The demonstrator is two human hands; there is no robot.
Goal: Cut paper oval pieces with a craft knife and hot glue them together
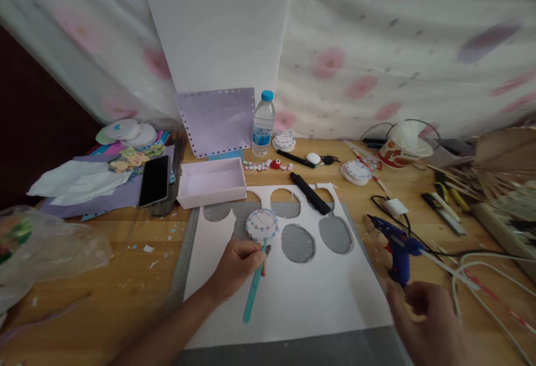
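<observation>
My left hand (240,265) is closed in a pinch around a slim teal stick (253,293). The stick's upper end meets the edge of a round white disc (262,224) with a border of small blue dots. Both are over a white sheet (293,299) with several round holes cut out of it. At the lower right, my right hand (427,315) is slightly blurred, its thumb and index finger curved with a gap between them. Just beyond its fingertips is the handle of a blue glue gun (400,260), nozzle towards the left; whether they touch I cannot tell.
A black pen-shaped tool (310,193) lies across the sheet. Behind stand a white box tray (211,184) and a water bottle (263,126). A phone (154,181) rests at left. Stacked discs (357,171), a cutter knife (444,214) and loose cables (473,265) occupy the right.
</observation>
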